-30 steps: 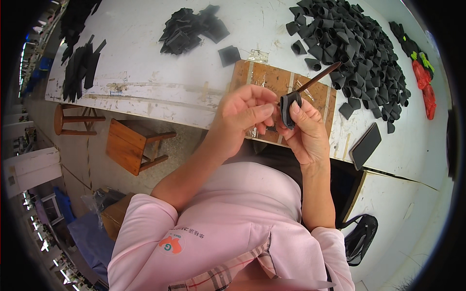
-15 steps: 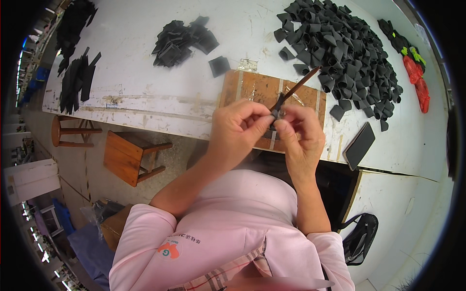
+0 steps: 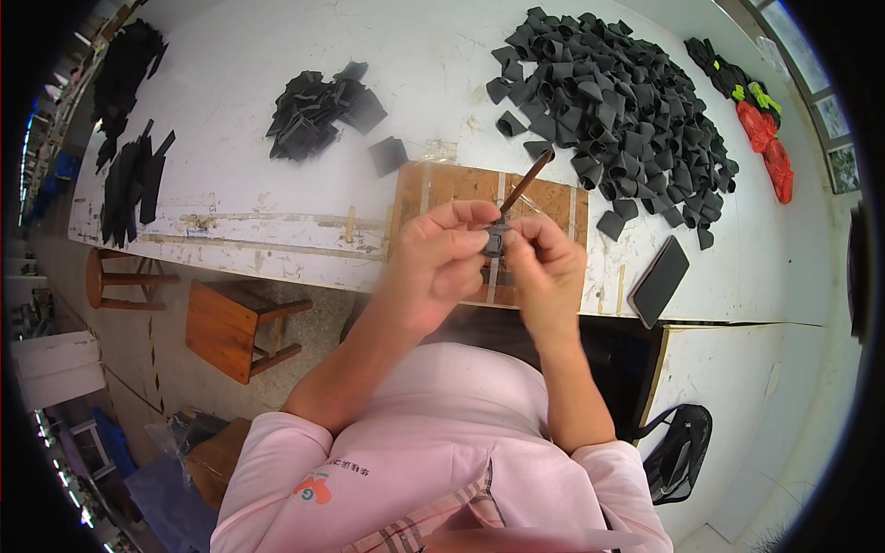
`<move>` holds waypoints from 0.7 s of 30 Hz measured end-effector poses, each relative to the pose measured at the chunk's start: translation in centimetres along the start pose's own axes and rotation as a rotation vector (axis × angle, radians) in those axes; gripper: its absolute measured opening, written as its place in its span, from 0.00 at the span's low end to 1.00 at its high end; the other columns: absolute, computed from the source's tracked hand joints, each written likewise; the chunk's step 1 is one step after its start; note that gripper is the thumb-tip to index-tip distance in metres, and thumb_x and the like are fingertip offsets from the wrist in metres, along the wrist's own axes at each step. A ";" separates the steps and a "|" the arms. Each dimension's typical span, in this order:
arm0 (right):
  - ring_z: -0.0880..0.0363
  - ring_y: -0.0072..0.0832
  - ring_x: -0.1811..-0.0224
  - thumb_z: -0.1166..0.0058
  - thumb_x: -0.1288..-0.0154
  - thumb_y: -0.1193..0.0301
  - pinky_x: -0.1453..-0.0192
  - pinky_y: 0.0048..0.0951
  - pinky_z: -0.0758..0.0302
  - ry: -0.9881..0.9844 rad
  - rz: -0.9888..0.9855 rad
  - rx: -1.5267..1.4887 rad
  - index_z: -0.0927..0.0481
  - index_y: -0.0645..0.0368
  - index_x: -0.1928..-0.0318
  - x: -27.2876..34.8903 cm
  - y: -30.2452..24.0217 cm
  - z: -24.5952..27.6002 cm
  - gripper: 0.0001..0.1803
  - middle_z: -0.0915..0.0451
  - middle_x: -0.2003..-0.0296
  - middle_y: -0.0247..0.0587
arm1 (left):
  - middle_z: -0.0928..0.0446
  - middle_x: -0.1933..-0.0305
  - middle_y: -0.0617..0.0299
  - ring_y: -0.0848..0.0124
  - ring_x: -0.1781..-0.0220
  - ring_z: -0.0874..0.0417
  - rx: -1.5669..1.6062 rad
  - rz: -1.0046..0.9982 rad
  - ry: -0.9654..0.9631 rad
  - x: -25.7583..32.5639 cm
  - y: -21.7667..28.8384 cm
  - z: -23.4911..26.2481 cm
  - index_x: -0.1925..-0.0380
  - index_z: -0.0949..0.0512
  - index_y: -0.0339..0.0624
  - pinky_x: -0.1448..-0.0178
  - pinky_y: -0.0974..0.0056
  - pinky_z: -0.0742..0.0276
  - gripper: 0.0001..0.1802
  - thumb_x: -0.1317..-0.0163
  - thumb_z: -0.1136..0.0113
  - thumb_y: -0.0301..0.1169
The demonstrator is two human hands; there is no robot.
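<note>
Between my two hands, above the front of the brown board (image 3: 433, 189), is a small dark grey fabric piece (image 3: 495, 242). My left hand (image 3: 431, 263) pinches its left side between thumb and fingers. At its right side my right hand (image 3: 550, 272) is closed on it too, thumb against the edge. A slim brown stick (image 3: 524, 186) slants up and right from behind the piece, its tip over the board's far edge. The fingers hide the stick's lower end, so I cannot tell which hand keeps it or whether it runs inside the fabric.
Folded dark loops (image 3: 636, 120) form a large heap at right, with flat dark pieces (image 3: 309, 124) left of the board. Dark strips (image 3: 134, 184) lie at far left. A phone (image 3: 659, 281) rests near the front edge; red bags (image 3: 770, 152) lie far right. Below stands a wooden stool (image 3: 221, 323).
The brown stick stands steeper and shows less of its length. The fabric piece, formerly narrow and twisted between the fingers, now shows a broader face. The whole view has shifted slightly.
</note>
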State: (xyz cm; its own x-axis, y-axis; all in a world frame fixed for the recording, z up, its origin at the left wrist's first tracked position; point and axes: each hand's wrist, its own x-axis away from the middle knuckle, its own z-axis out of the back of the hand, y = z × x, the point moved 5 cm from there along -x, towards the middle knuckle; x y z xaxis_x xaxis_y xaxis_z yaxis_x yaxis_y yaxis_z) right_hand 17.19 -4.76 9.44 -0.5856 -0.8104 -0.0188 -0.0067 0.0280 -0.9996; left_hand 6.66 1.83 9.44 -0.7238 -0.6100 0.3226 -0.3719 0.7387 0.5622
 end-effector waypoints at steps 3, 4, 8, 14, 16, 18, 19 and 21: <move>0.40 0.13 0.82 0.47 0.45 0.76 0.82 0.15 0.44 -0.210 -0.372 -0.605 0.26 0.64 0.73 -0.2 0.2 -0.3 0.04 0.30 0.79 0.27 | 0.28 0.77 0.65 0.87 0.89 0.42 -0.332 -0.126 0.083 0.4 0.2 -0.8 0.66 0.29 0.33 0.87 0.80 0.48 0.09 0.49 0.49 0.17; 0.42 0.13 0.82 0.49 0.44 0.75 0.82 0.14 0.46 -0.223 -0.435 -0.760 0.26 0.63 0.73 -0.1 0.2 -1.0 0.04 0.30 0.80 0.28 | 0.29 0.78 0.65 0.87 0.89 0.42 -0.625 -0.366 0.155 0.4 0.8 -0.7 0.68 0.29 0.33 0.87 0.80 0.48 0.08 0.50 0.49 0.17; 0.42 0.10 0.82 0.52 0.40 0.67 0.82 0.12 0.47 -0.270 -0.457 -0.816 0.28 0.59 0.75 -0.6 -1.0 -1.1 0.10 0.34 0.82 0.25 | 0.29 0.82 0.65 0.87 0.89 0.40 -0.759 -0.578 0.216 0.5 2.2 -2.8 0.71 0.29 0.32 0.88 0.78 0.48 0.05 0.49 0.50 0.17; 0.44 0.11 0.83 0.50 0.40 0.62 0.83 0.13 0.48 -0.376 -0.106 -0.291 0.27 0.63 0.69 -4.7 -6.6 -0.4 0.14 0.35 0.82 0.26 | 0.24 0.70 0.55 0.84 0.95 0.45 0.616 0.212 -0.502 -1.4 3.2 -5.4 0.61 0.31 0.31 0.92 0.80 0.51 0.11 0.38 0.63 0.23; 0.46 0.12 0.83 0.50 0.40 0.63 0.82 0.13 0.48 -0.493 -0.161 -0.412 0.28 0.64 0.69 -5.9 -5.2 -1.0 0.14 0.36 0.82 0.27 | 0.25 0.71 0.55 0.84 0.95 0.46 0.604 0.215 -0.383 -2.7 2.6 -3.7 0.60 0.31 0.31 0.92 0.79 0.52 0.11 0.38 0.63 0.23; 0.46 0.12 0.83 0.49 0.40 0.63 0.82 0.13 0.48 -0.534 -0.161 -0.516 0.28 0.63 0.70 -6.0 -3.5 -1.0 0.14 0.36 0.82 0.26 | 0.32 0.82 0.68 0.85 0.93 0.46 0.375 0.176 -0.266 -3.2 2.3 -2.7 0.64 0.30 0.38 0.89 0.79 0.52 0.06 0.41 0.55 0.22; 0.46 0.12 0.83 0.49 0.40 0.63 0.82 0.13 0.48 -0.535 -0.166 -0.519 0.28 0.63 0.70 -6.0 -3.6 -1.1 0.14 0.36 0.82 0.26 | 0.32 0.82 0.68 0.85 0.93 0.46 0.375 0.175 -0.261 -3.1 2.3 -2.7 0.64 0.30 0.38 0.89 0.79 0.52 0.06 0.41 0.55 0.22; 0.45 0.11 0.83 0.49 0.41 0.62 0.82 0.12 0.48 -0.466 -0.130 -0.353 0.28 0.63 0.70 -6.3 -4.3 -0.9 0.14 0.36 0.82 0.25 | 0.31 0.80 0.67 0.86 0.92 0.45 0.452 0.187 -0.232 -3.0 2.4 -2.8 0.65 0.30 0.38 0.89 0.79 0.52 0.05 0.41 0.53 0.23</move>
State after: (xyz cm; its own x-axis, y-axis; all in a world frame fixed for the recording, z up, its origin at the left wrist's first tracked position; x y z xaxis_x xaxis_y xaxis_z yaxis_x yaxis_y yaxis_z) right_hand 20.18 0.68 13.92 -0.1455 -0.9892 0.0158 -0.3698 0.0395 -0.9283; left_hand 9.55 4.56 11.94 -0.8920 -0.4145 0.1803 -0.4002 0.9096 0.1113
